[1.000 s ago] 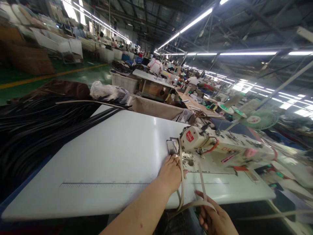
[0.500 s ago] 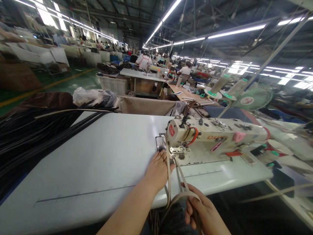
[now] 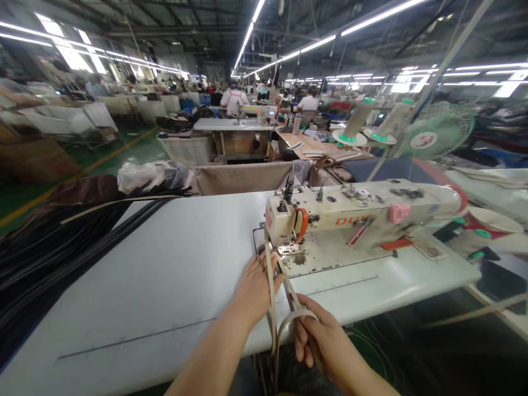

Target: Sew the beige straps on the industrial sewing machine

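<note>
Two hands (image 3: 256,286) on one thin, looped tan strap (image 3: 289,322) at sewing machine (image 3: 355,214).

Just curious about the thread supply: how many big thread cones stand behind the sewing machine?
2: one thread cone stands just left of the other thread cone, both beside the green fan. More may be hidden.

Bare forearms, seemingly ringless hands (image 3: 289,313)

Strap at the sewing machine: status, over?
Left hand flat on table, against beige strap. Right hand grips strap loop. Strap runs under presser foot. Nothing obstructing.
</note>
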Available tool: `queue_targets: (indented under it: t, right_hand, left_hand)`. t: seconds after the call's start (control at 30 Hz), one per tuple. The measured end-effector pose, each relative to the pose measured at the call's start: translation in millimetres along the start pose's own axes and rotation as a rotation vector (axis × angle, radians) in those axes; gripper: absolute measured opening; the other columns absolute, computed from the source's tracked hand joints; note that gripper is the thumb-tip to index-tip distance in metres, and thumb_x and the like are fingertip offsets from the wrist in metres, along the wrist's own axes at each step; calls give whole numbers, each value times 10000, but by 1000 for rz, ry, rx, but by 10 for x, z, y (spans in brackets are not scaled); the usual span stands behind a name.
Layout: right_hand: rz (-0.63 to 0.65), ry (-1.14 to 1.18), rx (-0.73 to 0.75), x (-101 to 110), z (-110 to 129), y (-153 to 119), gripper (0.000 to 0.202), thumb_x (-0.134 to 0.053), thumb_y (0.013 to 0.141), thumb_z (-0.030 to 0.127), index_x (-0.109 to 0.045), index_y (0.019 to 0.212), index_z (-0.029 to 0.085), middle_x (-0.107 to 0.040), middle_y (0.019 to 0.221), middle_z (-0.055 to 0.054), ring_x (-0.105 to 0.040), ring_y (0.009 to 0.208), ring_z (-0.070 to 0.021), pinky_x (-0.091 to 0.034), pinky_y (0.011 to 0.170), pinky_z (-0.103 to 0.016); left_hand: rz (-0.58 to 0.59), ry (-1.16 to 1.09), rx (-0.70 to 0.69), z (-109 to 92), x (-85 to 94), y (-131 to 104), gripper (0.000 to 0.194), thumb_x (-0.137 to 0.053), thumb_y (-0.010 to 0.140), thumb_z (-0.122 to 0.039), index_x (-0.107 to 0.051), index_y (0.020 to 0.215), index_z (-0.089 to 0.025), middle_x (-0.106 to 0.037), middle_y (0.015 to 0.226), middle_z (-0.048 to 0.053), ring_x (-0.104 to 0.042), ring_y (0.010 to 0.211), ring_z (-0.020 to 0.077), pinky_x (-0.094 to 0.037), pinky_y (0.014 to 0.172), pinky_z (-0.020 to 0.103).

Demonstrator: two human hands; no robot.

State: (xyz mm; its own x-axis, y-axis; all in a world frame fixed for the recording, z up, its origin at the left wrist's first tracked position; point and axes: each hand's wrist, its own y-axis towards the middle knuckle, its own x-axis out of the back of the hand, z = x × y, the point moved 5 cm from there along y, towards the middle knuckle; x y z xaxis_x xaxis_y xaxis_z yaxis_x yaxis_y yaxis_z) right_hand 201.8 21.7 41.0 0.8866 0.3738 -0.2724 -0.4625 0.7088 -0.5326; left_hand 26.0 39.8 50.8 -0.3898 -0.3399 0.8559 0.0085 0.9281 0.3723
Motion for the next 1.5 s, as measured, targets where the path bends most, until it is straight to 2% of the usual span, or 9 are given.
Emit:
queue_targets:
  t: [0.17, 0.4, 0.57, 0.73, 0.9, 1.1, 1.27, 1.5]
  right_hand:
    - [25, 14, 15, -71, 104, -35, 707, -672, 789, 420, -483, 1404, 125, -568, 516, 104, -592, 403, -138, -352, 360, -208]
    - [51, 27, 39, -100, 121, 85, 590, -646, 780, 381, -541, 1311, 147, -560, 520, 111, -591, 406, -123, -362, 362, -192]
    - [74, 41, 65, -128, 174, 81, 523, -672, 826, 465, -578, 1239, 158, -592, 571, 97, -649, 478, -135, -429, 428, -211]
    - [81, 6, 18, -21, 33, 105, 611, -745, 735, 611, -619, 1138, 169, -611, 558, 81, -644, 442, -151, -399, 393, -229]
    - [96, -13, 14, 73, -77, 25, 564, -736, 754, 658, -639, 1034, 178, -599, 552, 76, -633, 438, -140, -368, 388, -212]
    - [125, -32, 52, 69, -55, -145, 399, -695, 879, 553, -642, 1019, 184, -612, 603, 65, -652, 488, -117, -372, 441, -193]
    - [149, -55, 33, 98, -121, -148, 459, -720, 826, 619, -659, 985, 193, -615, 583, 56, -642, 469, -132, -360, 430, -209]
    - [98, -122, 26, 134, -121, -216, 557, -723, 778, 714, -695, 993, 201, -654, 594, 35, -573, 429, -122, -348, 456, -246]
  left_hand:
    - [-3, -35, -7, 7, 41, 3, 436, -418, 1099, -384, -546, 1461, -176, -613, 1499, 106, -525, 1436, 277, -434, 1211, 534]
    - [-19, -63, -19, 8, 56, 10, 389, -393, 1108, -348, -595, 1409, -206, -654, 1451, 86, -550, 1416, 264, -447, 1207, 529]
    - [12, -38, -12, 25, 34, 4, 412, -374, 1112, -358, -580, 1433, -202, -640, 1471, 88, -534, 1430, 264, -448, 1205, 521]
    - [17, -29, -13, 36, 18, 4, 413, -371, 1111, -356, -573, 1439, -205, -620, 1494, 87, -519, 1443, 263, -436, 1211, 533]
    - [26, -42, 8, 21, 31, 17, 410, -379, 1110, -354, -590, 1425, -197, -636, 1476, 81, -534, 1429, 256, -426, 1222, 521]
    - [25, -67, 12, -11, 86, 33, 391, -420, 1097, -327, -581, 1432, -209, -635, 1477, 83, -553, 1413, 252, -441, 1210, 521]
    - [20, -70, 3, -31, 109, 43, 380, -446, 1090, -311, -579, 1434, -218, -638, 1473, 84, -573, 1394, 239, -436, 1213, 501]
    - [21, -67, 33, -31, 119, 47, 379, -454, 1092, -322, -580, 1441, -244, -626, 1491, 56, -531, 1434, 236, -414, 1221, 485]
